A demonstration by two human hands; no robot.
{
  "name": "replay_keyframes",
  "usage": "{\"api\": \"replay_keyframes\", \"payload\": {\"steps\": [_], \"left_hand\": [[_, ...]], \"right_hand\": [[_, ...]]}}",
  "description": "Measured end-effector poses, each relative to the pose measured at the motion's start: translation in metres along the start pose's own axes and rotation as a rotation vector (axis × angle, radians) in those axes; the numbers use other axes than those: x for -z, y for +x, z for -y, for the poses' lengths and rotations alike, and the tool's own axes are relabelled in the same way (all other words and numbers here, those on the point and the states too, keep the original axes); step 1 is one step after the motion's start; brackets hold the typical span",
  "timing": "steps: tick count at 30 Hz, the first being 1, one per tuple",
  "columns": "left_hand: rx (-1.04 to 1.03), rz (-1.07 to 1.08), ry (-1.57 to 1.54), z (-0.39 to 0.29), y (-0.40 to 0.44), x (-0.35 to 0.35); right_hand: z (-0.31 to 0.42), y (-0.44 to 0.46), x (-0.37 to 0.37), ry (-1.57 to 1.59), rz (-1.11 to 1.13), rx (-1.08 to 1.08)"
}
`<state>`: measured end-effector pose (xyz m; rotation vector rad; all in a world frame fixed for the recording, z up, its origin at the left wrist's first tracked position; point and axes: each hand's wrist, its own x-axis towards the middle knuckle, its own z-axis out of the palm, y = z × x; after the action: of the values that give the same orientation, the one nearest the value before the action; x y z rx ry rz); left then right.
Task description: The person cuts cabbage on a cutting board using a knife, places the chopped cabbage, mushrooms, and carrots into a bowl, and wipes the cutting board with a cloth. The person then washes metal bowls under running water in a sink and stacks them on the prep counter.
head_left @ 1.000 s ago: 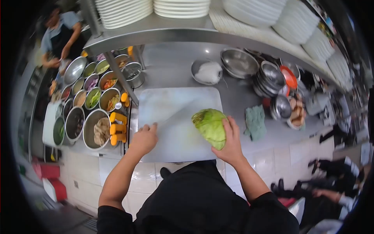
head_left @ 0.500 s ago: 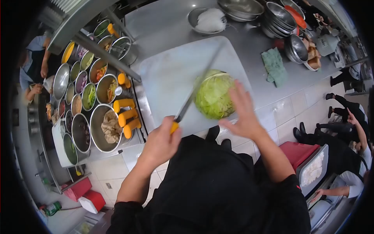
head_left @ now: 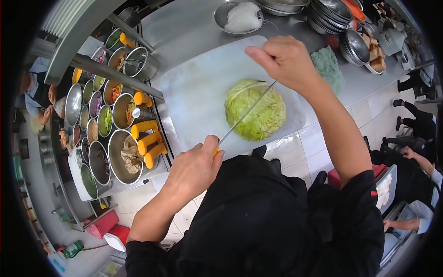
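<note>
A round green cabbage (head_left: 251,104) sits on the white cutting board (head_left: 194,106). Across its top lies the long blade of a knife (head_left: 244,115), slanting from near my body toward the far right. My left hand (head_left: 194,168) is closed around the knife's yellow handle, just off the board's near edge. Over the far end of the blade, my right hand (head_left: 288,62) has its fingers curled down and its thumb stuck out to the left. That hand covers the blade's tip, so the exact contact is hidden.
Metal pots of cut vegetables (head_left: 122,111) and yellow handles (head_left: 145,129) crowd the left, under a steel shelf post (head_left: 115,76). Behind the board are a bowl of white noodles (head_left: 228,27) and stacked metal bowls (head_left: 330,16). A green cloth (head_left: 330,69) lies right. Other people stand on both sides.
My right hand has left the cabbage's right side and moved up to the blade's far end, fingers now curled. The knife has come down across the cabbage, its handle still in my left hand.
</note>
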<state>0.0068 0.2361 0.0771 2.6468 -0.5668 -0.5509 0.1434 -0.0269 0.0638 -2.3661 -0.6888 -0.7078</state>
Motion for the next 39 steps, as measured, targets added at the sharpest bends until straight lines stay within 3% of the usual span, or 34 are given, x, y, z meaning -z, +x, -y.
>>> {"api": "replay_keyframes", "payload": {"steps": [2,5,14,17,20,23,26,34,39], "left_hand": [[0.006,0.018,0.024,0.0,0.002,-0.001],[0.033,0.075,0.066,-0.004,0.007,0.004],[0.104,0.249,0.165,-0.015,0.027,0.011],[0.103,0.276,0.163,-0.015,0.03,0.012],[0.088,0.27,0.126,-0.009,0.035,-0.002],[0.067,0.194,0.065,0.015,0.037,-0.052],[0.009,0.071,-0.007,0.034,0.041,-0.099],[0.02,0.178,0.151,0.01,0.037,-0.04],[0.028,0.1,0.202,0.015,0.029,-0.103]], "right_hand": [[-0.009,-0.003,-0.022,0.091,0.116,-0.021],[-0.015,-0.013,-0.043,0.167,0.332,-0.25],[-0.033,-0.025,-0.054,0.256,0.443,-0.463],[-0.035,-0.027,-0.057,0.248,0.409,-0.405],[-0.04,-0.033,-0.061,0.225,0.517,-0.527],[-0.043,-0.04,-0.072,0.118,0.362,-0.294],[-0.035,-0.038,-0.075,-0.027,0.317,-0.208],[-0.045,-0.039,-0.069,0.229,0.376,-0.394],[-0.054,-0.058,-0.08,0.276,0.289,-0.442]]}}
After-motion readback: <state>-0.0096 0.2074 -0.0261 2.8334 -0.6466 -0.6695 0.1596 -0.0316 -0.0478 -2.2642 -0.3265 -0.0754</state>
